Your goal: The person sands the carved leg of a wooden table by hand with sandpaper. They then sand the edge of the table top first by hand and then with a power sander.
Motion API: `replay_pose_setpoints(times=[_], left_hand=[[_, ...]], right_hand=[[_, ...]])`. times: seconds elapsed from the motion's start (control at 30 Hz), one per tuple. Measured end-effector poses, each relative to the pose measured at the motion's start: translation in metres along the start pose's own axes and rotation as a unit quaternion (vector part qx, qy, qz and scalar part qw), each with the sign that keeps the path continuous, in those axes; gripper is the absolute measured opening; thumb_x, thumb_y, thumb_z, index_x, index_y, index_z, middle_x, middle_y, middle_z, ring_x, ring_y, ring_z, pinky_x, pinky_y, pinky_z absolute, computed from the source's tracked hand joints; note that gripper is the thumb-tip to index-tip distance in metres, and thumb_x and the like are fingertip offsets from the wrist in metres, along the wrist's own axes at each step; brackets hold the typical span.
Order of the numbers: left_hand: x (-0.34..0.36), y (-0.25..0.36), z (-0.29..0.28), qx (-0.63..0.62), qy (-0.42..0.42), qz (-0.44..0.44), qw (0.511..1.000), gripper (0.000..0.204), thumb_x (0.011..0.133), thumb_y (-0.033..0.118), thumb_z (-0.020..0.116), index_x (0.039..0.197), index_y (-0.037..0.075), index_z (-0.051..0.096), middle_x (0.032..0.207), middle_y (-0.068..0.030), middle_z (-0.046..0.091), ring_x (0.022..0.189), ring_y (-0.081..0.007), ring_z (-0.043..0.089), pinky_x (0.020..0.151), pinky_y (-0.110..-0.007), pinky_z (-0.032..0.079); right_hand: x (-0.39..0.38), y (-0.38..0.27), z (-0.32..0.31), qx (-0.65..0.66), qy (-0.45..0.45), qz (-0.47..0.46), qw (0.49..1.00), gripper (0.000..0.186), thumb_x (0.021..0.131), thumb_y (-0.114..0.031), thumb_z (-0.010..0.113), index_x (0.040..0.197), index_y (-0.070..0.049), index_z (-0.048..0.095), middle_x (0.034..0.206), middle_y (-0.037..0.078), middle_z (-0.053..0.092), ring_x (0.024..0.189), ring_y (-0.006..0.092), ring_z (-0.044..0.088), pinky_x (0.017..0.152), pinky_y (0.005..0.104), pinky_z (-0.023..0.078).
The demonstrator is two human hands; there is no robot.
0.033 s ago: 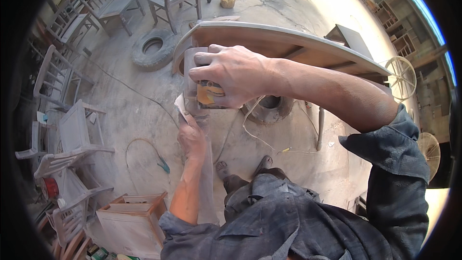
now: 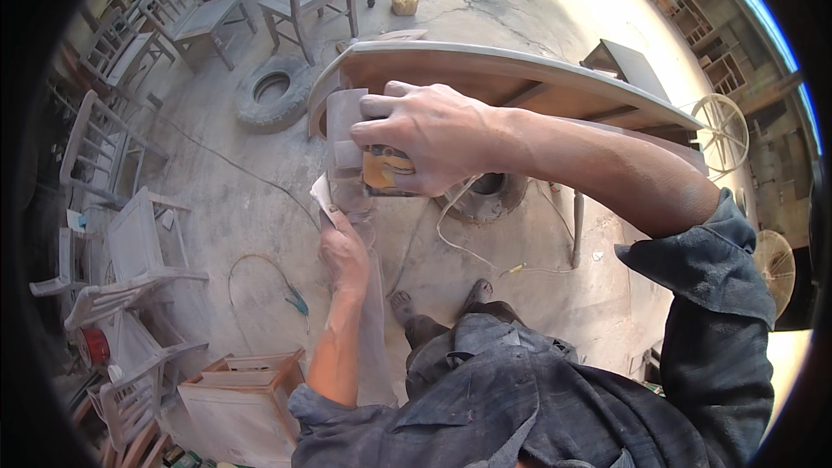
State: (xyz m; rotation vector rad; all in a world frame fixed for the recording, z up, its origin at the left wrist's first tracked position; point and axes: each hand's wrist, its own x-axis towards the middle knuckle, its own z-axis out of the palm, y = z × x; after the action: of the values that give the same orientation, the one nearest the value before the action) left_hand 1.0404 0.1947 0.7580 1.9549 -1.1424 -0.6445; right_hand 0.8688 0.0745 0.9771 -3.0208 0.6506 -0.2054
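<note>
likely sanding, near table's left edge
right hand fingers clamped on sander; left hand pinching sheet; next move probably needs firm hold

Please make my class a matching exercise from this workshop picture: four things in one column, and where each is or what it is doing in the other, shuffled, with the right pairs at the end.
Things
1. Right hand
2. Left hand
3. Red round object
4. Yellowish container

Place or state
A. Among the chairs at the picture's left
B. Holding a pale sheet
C. Near the picture's top edge
D. Gripping a yellow-and-black tool

Right pairs: 1-D, 2-B, 3-A, 4-C
</note>
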Motion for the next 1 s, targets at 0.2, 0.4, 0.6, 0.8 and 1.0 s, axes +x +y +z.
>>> replay_pose_setpoints(times=[0.2,0.4,0.6,0.8,1.0], left_hand=[[-0.004,-0.001,-0.009,0.001,0.025,0.041,0.999,0.041,0.112,0.026,0.041,0.109,-0.009,0.061,0.092,-0.0359,0.065,0.09,-0.0579,0.059,0.074,-0.058,0.044],[0.004,-0.019,0.001,-0.009,0.05,0.055,0.997,0.045,0.112,0.029,0.041,0.111,-0.013,0.06,0.103,-0.0385,0.066,0.101,-0.0573,0.06,0.083,-0.057,0.045],[0.006,-0.015,-0.007,0.075,-0.021,-0.03,0.997,0.059,0.112,0.038,0.038,0.112,-0.016,0.06,0.101,-0.0374,0.067,0.094,-0.0515,0.062,0.082,-0.054,0.045],[0.016,-0.039,-0.008,0.062,0.066,0.062,0.994,0.06,0.112,0.038,0.038,0.119,-0.017,0.059,0.106,-0.0364,0.067,0.096,-0.0529,0.062,0.087,-0.055,0.046],[0.024,0.009,-0.022,0.204,0.236,0.301,0.901,0.057,0.112,0.036,0.042,0.126,-0.018,0.057,0.125,-0.0381,0.06,0.114,-0.0513,0.058,0.093,-0.056,0.046]], right_hand=[[-0.11,0.035,-0.026,0.001,-0.013,0.133,0.991,0.039,0.073,-0.018,0.081,0.104,-0.01,0.06,0.108,0.011,0.057,0.099,0.0331,0.061,0.072,0.0462,0.057],[-0.13,0.035,-0.024,-0.007,0.027,0.175,0.984,0.038,0.073,-0.016,0.079,0.105,-0.008,0.059,0.108,0.012,0.057,0.099,0.0332,0.061,0.073,0.0467,0.058],[-0.041,-0.004,0.001,0.032,0.072,0.197,0.977,0.036,0.089,-0.027,0.072,0.116,-0.004,0.063,0.111,0.02,0.06,0.096,0.0368,0.063,0.072,0.0485,0.061],[-0.094,0.025,-0.009,0.052,0.107,0.297,0.947,0.034,0.088,-0.025,0.072,0.113,-0.004,0.064,0.113,0.021,0.059,0.1,0.0374,0.063,0.073,0.048,0.061],[-0.222,0.072,-0.033,0.039,0.127,0.442,0.887,0.035,0.09,-0.029,0.068,0.115,-0.006,0.062,0.113,0.022,0.059,0.102,0.0398,0.063,0.079,0.0517,0.061]])
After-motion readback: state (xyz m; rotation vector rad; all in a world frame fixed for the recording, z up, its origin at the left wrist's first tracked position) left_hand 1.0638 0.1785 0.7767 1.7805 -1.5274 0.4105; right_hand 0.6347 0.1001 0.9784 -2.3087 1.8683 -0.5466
